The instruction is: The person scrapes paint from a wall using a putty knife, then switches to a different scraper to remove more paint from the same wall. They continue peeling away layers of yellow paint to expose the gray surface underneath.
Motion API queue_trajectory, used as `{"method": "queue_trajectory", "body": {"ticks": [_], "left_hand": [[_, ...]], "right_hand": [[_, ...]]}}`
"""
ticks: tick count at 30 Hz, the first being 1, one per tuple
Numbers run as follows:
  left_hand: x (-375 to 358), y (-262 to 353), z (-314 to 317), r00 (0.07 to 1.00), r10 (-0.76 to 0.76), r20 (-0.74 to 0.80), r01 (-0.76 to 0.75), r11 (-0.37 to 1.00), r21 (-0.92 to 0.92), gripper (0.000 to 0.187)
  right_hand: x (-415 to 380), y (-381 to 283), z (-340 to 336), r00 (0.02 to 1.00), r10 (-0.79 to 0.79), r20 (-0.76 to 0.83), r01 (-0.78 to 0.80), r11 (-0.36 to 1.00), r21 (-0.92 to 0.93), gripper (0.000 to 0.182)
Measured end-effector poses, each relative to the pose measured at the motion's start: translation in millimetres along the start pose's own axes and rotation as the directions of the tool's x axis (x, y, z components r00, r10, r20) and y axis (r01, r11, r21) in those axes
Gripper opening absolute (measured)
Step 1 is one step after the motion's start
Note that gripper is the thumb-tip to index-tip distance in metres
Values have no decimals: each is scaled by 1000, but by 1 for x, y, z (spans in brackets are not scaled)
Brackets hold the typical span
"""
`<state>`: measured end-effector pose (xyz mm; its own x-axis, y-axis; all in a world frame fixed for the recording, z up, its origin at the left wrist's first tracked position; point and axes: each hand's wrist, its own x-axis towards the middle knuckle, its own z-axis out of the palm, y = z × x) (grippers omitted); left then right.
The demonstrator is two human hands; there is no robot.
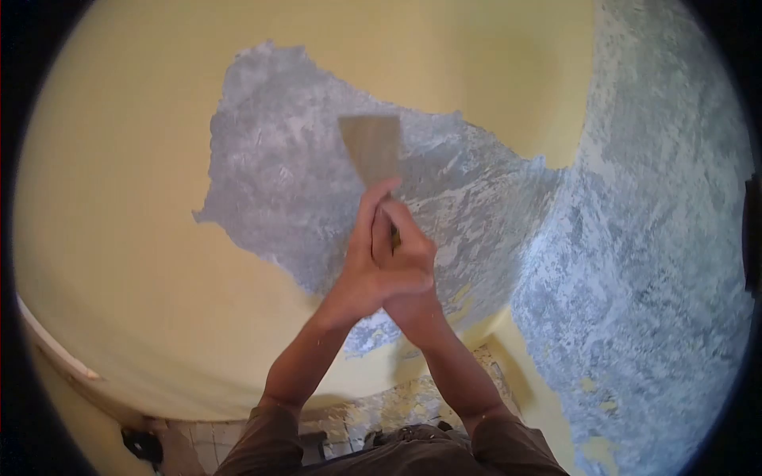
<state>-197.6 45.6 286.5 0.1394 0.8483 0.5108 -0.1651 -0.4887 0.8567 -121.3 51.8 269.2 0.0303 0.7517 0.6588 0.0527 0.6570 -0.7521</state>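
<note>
A scraper [373, 144] with a wide, flat metal blade points up in front of the wall, its blade overlapping the bared grey patch [274, 151]. Both my hands are closed together around its handle, which is mostly hidden by fingers. My left hand [359, 274] comes in from the lower left, with a finger reaching up to the base of the blade. Pressed against it from the right is my right hand [411, 254], fingers curled round. Ragged edges of yellow paint [143, 159] border the grey patch.
A larger scraped grey surface [651, 238] runs down the right side, beyond the corner. Pale paint flakes [389, 406] lie scattered low down by my body. Floor tiles [204, 444] show at the bottom left, near a dark object [143, 444].
</note>
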Motion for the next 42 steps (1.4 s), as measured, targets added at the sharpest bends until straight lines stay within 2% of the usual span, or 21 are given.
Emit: {"method": "queue_trajectory", "body": {"ticks": [2, 4, 7, 10, 12, 14, 16, 17, 19, 20, 25, 26, 28, 32, 34, 36, 37, 38, 39, 40, 42], "left_hand": [[0, -7, -14, 997, 67, 34, -71, 989, 132, 106], [-1, 16, -12, 999, -17, 44, 12, 994, 111, 105], [-21, 27, -13, 996, -55, 68, 47, 993, 106, 100], [3, 39, -29, 997, -21, 78, 7, 984, 178, 94], [-4, 36, -41, 997, -63, 46, 51, 971, 232, 92], [-10, 33, -44, 981, -31, 194, -23, 963, 269, 89], [-13, 38, -47, 987, 27, 161, -75, 952, 298, 88], [-13, 41, -49, 989, 77, 125, -116, 932, 344, 87], [-22, 43, -56, 990, 32, 135, -76, 939, 335, 87], [-23, 45, -58, 990, 6, 139, -51, 944, 325, 88], [-15, 49, -53, 981, -100, 168, 54, 964, 260, 88], [-8, 53, -49, 978, -106, 178, 60, 968, 243, 88], [1, 64, -45, 976, -118, 184, 77, 973, 216, 88], [7, 55, -41, 985, -31, 168, -8, 973, 230, 92], [-5, 43, -43, 986, 26, 163, -63, 971, 229, 93], [7, 40, -41, 984, 67, 164, -105, 965, 239, 93], [23, 42, -42, 990, 2, 139, -38, 965, 259, 92], [25, 36, -46, 990, -94, 106, 61, 958, 282, 91], [18, 28, -49, 986, -143, 90, 112, 952, 283, 91], [11, 24, -49, 988, -120, 93, 88, 950, 298, 91], [-5, 20, -47, 992, -73, 100, 37, 945, 326, 90]], "right_hand": [[7, -5, 6, 996, -39, -83, 41, 999, 21, 15], [13, -22, 6, 998, 63, 19, -65, 990, 124, 19], [-11, -18, 27, 984, 28, -175, -2, 990, 144, 14], [-4, -13, 44, 969, -73, -235, 84, 996, 38, 14], [-7, -26, 44, 973, -13, -231, 35, 995, 90, 14], [-5, -36, 46, 972, -12, -235, 43, 991, 127, 14], [-16, -32, 55, 965, 52, -256, -29, 995, 93, 15], [-5, -28, 56, 961, 42, -275, -18, 996, 91, 15], [13, -20, 59, 954, -167, -251, 193, 978, 82, 17], [9, -22, 59, 953, -165, -255, 191, 978, 79, 17], [-14, -43, 60, 964, 75, -256, -39, 989, 142, 16], [-8, -43, 57, 964, 56, -260, -23, 991, 130, 16], [9, -37, 55, 958, -164, -236, 180, 982, 50, 16], [5, -39, 49, 920, -297, -257, 279, 955, -104, 16], [-1, -45, 49, 962, 73, -264, -76, 997, -1, 18], [15, -26, 47, 959, -68, -275, 53, 997, -59, 19], [16, -16, 49, 944, -164, -286, 144, 985, -92, 19], [10, -11, 51, 954, -112, -279, 93, 992, -81, 19], [10, -10, 50, 944, -172, -282, 166, 985, -47, 19], [7, -10, 49, 928, -235, -290, 242, 970, -15, 19], [-12, -15, 49, 960, -64, -273, 86, 994, 70, 20]]}}
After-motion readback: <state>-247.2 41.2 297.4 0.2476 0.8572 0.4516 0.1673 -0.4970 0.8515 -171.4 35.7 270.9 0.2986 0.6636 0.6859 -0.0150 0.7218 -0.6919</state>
